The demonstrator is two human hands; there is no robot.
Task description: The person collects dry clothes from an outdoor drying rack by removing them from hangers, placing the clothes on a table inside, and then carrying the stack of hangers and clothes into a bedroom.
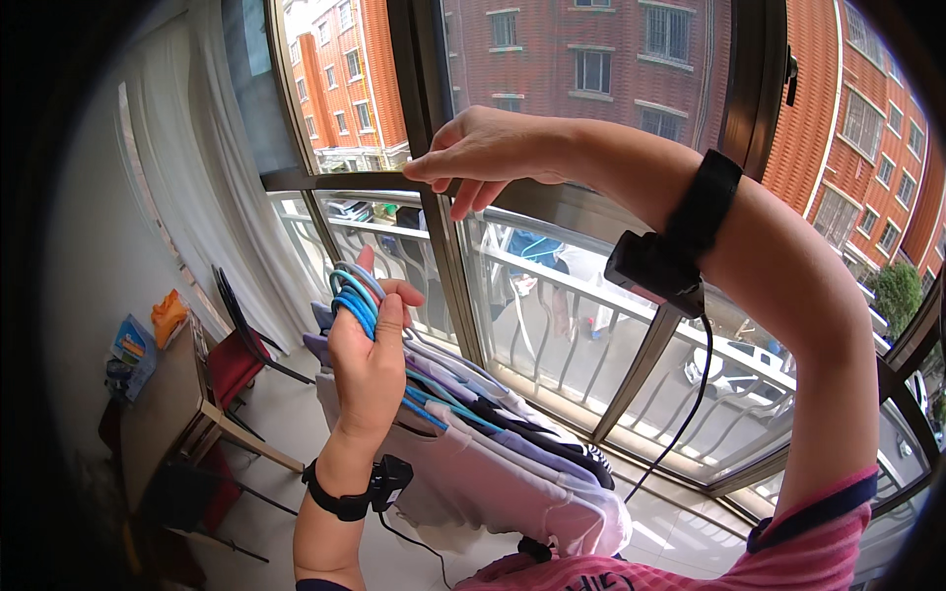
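Several blue, teal and pale clothes hangers (356, 304) have their hooks bunched in my left hand (373, 354), thumb and fingers around them. From these hangers hang shirts (473, 473), packed close together, in pink, white, lilac and black. My right hand (488, 151) is raised in front of the window frame, empty, its fingers apart and bent downward; whether it touches the frame I cannot tell. Each arm wears a black strap with a small black device and a cable.
Tall windows (591, 81) with metal frames stand ahead, a white railing (576, 295) beyond them. A white curtain (199, 162) hangs at the left. Below it are a red chair (235, 366) and a wooden table (166, 414) with an orange item (169, 316) and a blue packet (133, 347).
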